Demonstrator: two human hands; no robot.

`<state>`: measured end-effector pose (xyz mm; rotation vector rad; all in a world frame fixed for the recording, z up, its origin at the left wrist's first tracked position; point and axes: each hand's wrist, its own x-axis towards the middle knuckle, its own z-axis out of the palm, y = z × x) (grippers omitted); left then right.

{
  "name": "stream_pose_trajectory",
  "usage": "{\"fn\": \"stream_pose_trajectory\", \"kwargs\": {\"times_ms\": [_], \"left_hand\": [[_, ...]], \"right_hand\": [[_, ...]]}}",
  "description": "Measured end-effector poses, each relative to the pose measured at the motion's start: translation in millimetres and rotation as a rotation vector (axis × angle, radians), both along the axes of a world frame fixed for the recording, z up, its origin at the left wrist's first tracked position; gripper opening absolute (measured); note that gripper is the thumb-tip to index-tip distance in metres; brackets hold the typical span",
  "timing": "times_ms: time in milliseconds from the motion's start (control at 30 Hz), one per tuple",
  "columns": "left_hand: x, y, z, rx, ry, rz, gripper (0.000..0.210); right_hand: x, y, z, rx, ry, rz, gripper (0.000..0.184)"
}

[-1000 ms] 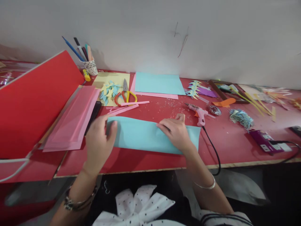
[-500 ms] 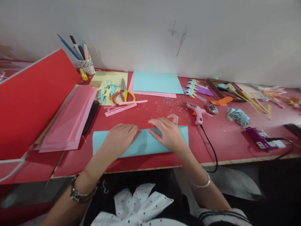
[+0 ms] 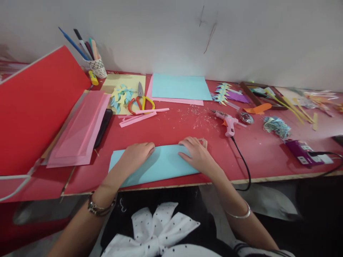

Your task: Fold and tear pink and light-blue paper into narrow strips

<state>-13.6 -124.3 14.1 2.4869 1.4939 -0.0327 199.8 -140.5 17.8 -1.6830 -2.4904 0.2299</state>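
A light blue sheet of paper (image 3: 163, 162), folded into a long strip, lies in front of me along the table's near edge, slightly tilted. My left hand (image 3: 139, 155) is on its left part, fingers together and curled over the far edge. At the right end, my right hand (image 3: 195, 153) has its fingers at the far edge and its thumb on the paper's upper face. Both hands hold the paper along that edge. My forearm and hand cover parts of its left and right ends.
Pink paper strips (image 3: 139, 119) and red-yellow-handled scissors (image 3: 140, 98) lie beyond the paper. To the right is a pink glue gun (image 3: 227, 123) with a black cord. Pink sheets (image 3: 77, 132) and a red board (image 3: 34, 110) stand left. A purple power strip (image 3: 302, 153) sits far right.
The blue paper now lies more tilted and its visible face looks deeper. My right hand has come down onto its right end, with its fingers at the far edge. The view has shifted slightly.
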Motion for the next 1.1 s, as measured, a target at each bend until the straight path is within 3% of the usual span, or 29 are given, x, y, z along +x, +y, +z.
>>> {"fn": "stream_pose_trajectory", "kwargs": {"times_ms": [167,367,567,967,1100], "left_hand": [[4.0,-2.6,2.0,0.030,0.052,0.031,0.024],[4.9,-4.4,-1.1,0.082,0.086,0.044,0.022],[2.8,-5.0,-6.3,0.092,0.044,0.057,0.024],[1.6,-4.7,-12.3,0.146,0.045,0.040,0.029],[3.8,-5.3,-9.8,0.109,0.086,0.050,0.029]], "right_hand": [[0.7,0.8,-0.7,-0.049,0.022,-0.005,0.020],[3.2,-3.1,-10.2,0.069,0.056,-0.055,0.021],[6.4,-5.4,-11.8,0.081,0.036,-0.083,0.032],[6.6,1.4,-16.7,0.125,0.054,-0.086,0.013],[6.7,5.3,-17.4,0.059,-0.008,-0.045,0.017]]}}
